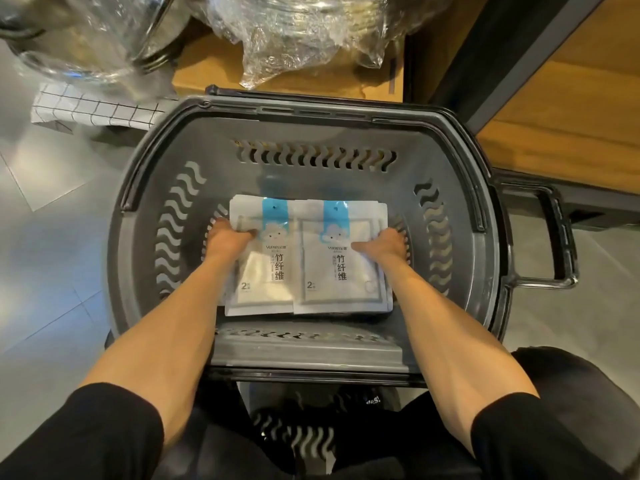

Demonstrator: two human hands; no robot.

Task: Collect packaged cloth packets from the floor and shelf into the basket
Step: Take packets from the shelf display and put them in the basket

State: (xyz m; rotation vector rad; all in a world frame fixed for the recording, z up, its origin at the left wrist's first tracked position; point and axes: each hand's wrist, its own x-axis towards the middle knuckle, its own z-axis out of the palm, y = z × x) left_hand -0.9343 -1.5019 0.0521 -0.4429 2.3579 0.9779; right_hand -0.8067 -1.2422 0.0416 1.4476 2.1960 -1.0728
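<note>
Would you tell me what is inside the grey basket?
The basket holds a left stack and a right stack of white cloth packets, side by side. The left hand grips one, the right hand the other. Packets beneath the top ones are mostly covered.

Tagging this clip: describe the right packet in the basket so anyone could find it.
Look in the grey basket. Two white packets lie side by side on its bottom. The right packet, gripped by the right hand, overlaps the left packet.

I can reach down through the open top of the basket (311,181); packet stacks (270,271) cover its bottom. Past the far rim a cardboard box (207,74) and plastic wrap (294,36) crowd close, a shelf (571,81) at right.
</note>
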